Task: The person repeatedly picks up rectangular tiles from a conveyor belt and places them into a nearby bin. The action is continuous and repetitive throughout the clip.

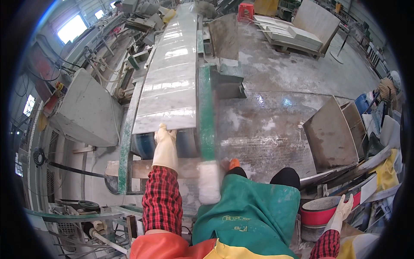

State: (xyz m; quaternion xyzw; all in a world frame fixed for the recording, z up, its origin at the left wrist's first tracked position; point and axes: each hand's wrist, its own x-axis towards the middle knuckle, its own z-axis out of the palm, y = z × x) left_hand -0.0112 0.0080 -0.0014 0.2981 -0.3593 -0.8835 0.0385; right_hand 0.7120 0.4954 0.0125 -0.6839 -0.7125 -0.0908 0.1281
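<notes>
Marble, a long pale grey polished slab (170, 73), lies flat on a green-framed machine bed (206, 108), its long axis running straight away from the person. The gloved left hand (165, 134) rests open on the slab's near end. Well right of the slab, the gloved right hand (345, 206) rests open on a red-rimmed bucket (318, 213).

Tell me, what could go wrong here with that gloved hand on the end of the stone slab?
The left hand rests on the end edge of the pale slab on the green-framed conveyor; fingers could get pinched if the slab slides forward. The concrete floor looks wet and shiny, so a slip seems possible. The right hand hangs beside a red-banded bucket amid stacked clutter, a snag risk.
</notes>
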